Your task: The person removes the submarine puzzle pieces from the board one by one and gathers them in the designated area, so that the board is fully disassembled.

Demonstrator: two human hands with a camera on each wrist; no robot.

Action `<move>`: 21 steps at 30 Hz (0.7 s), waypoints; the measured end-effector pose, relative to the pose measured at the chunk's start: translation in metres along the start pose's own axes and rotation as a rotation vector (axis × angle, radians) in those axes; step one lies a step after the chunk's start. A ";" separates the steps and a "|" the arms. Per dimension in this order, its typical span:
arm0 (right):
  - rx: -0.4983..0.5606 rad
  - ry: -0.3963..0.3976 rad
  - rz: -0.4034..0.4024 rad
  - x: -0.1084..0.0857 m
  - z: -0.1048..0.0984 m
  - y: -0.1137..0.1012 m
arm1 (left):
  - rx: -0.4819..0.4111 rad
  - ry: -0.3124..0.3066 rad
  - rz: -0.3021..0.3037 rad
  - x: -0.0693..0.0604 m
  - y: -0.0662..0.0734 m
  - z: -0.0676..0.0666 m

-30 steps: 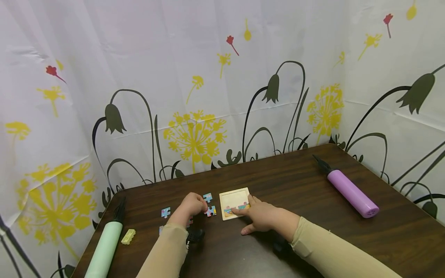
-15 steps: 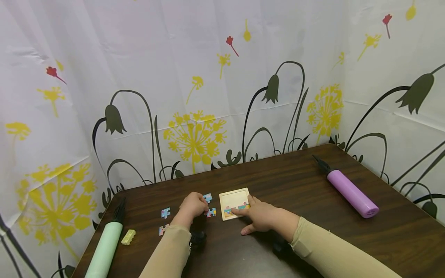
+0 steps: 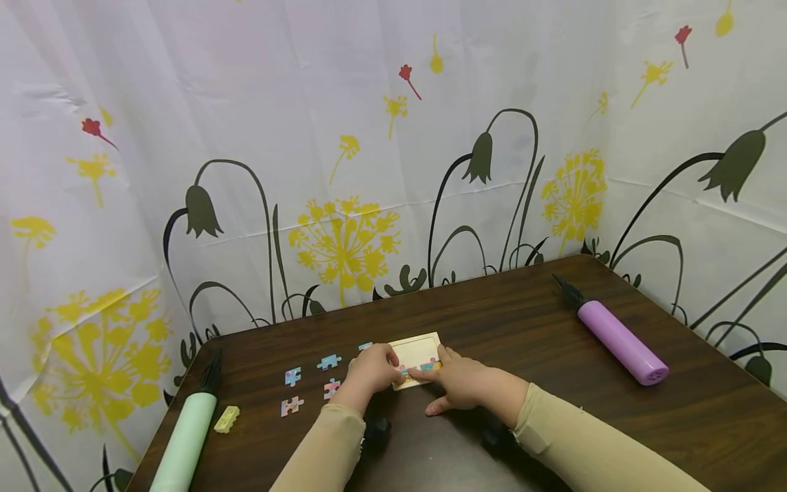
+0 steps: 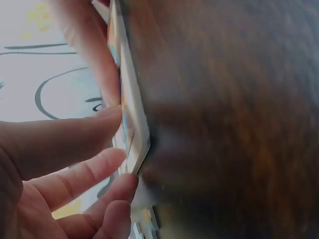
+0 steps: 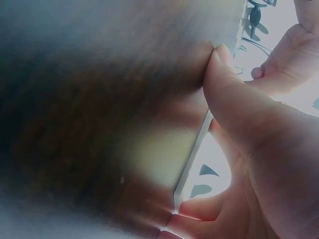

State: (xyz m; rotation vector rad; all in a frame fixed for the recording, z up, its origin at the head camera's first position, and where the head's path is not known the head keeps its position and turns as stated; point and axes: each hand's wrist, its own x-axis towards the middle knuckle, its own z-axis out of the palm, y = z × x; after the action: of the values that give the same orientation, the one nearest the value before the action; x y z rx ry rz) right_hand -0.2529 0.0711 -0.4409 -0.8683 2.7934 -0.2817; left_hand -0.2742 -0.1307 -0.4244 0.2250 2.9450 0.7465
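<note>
A small wooden puzzle tray (image 3: pixel 415 348) lies on the table, its near part filled with printed pieces. My left hand (image 3: pixel 372 369) is at the tray's near left corner. In the left wrist view its thumb and forefinger pinch a thin puzzle piece (image 4: pixel 128 142) at the tray edge, largely covered by the fingers. My right hand (image 3: pixel 461 379) rests with spread fingers on the tray's right side, its forefinger across the filled part. Loose puzzle pieces lie left of my left hand, among them a blue piece (image 3: pixel 328 362) and a pink piece (image 3: pixel 332 388).
More loose pieces lie farther left, including a pink one (image 3: pixel 292 406). A yellow toy block (image 3: pixel 227 419) sits beside a green hand pump (image 3: pixel 186 441) at the left. A purple hand pump (image 3: pixel 622 342) lies at the right. A patterned curtain (image 3: pixel 369 164) hangs behind the table.
My left hand has moved right from the loose pieces to the tray's left corner, uncovering a blue and a pink piece. The right hand stays in place on the tray.
</note>
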 end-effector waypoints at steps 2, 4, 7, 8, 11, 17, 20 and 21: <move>-0.001 -0.002 -0.001 0.000 0.000 -0.001 | 0.024 -0.002 0.003 -0.001 0.001 0.001; -0.004 -0.004 0.000 0.000 0.000 -0.001 | 0.028 -0.004 0.003 -0.002 0.002 0.001; -0.006 -0.003 0.003 0.000 0.001 -0.001 | 0.020 -0.003 0.003 -0.003 0.002 0.001; -0.005 -0.002 0.005 0.000 0.000 -0.001 | 0.018 -0.002 0.006 -0.003 0.002 0.001; -0.001 -0.003 0.012 0.000 0.000 -0.001 | 0.018 -0.002 0.012 -0.002 0.001 0.002; 0.017 -0.007 0.011 -0.001 -0.002 -0.001 | 0.034 -0.006 0.018 0.001 0.000 0.003; 0.040 -0.004 0.009 -0.001 -0.002 0.000 | 0.040 -0.009 0.012 0.002 -0.001 0.004; 0.046 -0.002 0.009 -0.001 -0.002 0.001 | 0.041 -0.011 0.010 0.002 -0.001 0.004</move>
State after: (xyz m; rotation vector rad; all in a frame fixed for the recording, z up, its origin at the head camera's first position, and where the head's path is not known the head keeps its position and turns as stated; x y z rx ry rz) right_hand -0.2529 0.0724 -0.4387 -0.8449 2.7770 -0.3415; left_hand -0.2759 -0.1294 -0.4284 0.2456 2.9534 0.6843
